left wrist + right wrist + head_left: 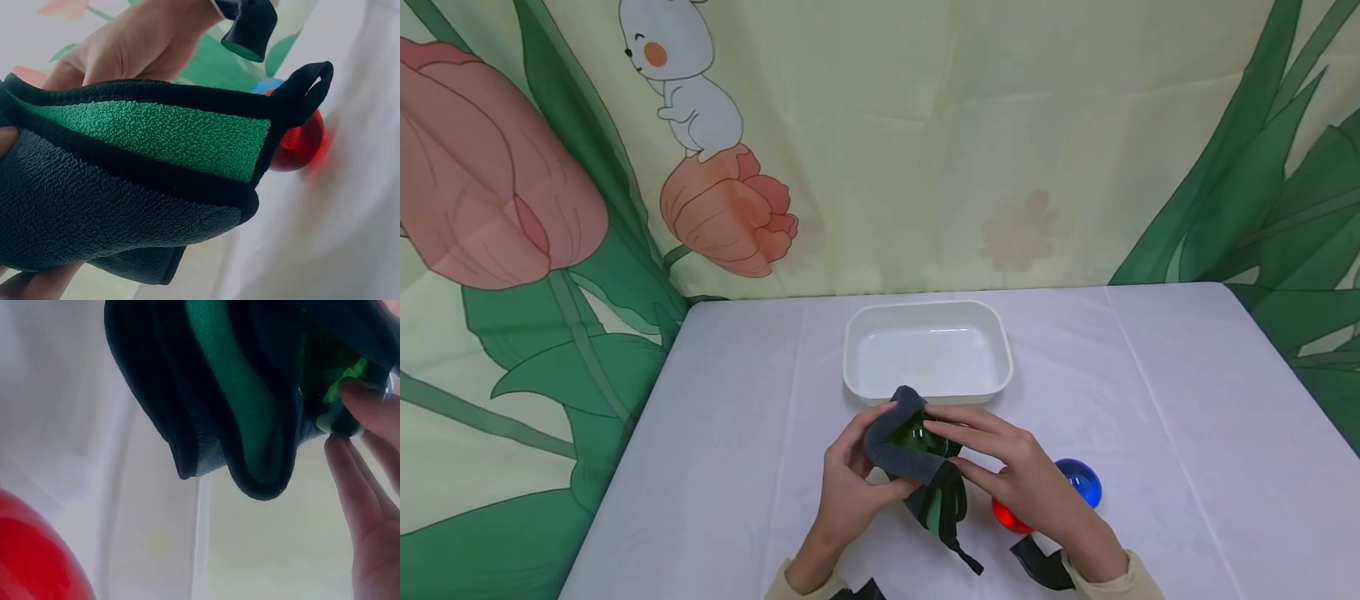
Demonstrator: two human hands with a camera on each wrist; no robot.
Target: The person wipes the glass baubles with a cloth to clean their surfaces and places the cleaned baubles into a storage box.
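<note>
My left hand (853, 490) grips a dark grey towel (895, 457) with a green inner face, black edging and a hanging loop. The towel is folded around a see-through green glass bowl (913, 435), much of it hidden by the cloth. From the other side my right hand (1026, 462) pinches the bowl's edge; the right wrist view has its thumb on the green glass (340, 375) and other fingers beneath. Both hands hold the bundle above the table, just in front of a white dish. Behind my right forearm lies a shiny red bowl (1009, 517), partly covered.
The white rectangular dish (850, 358) stands near the table's back edge. A clear blue bowl (1084, 482) sits right of my right wrist, close to the red one. A white cloth (722, 467) covers the table, and a printed curtain (887, 167) hangs behind it.
</note>
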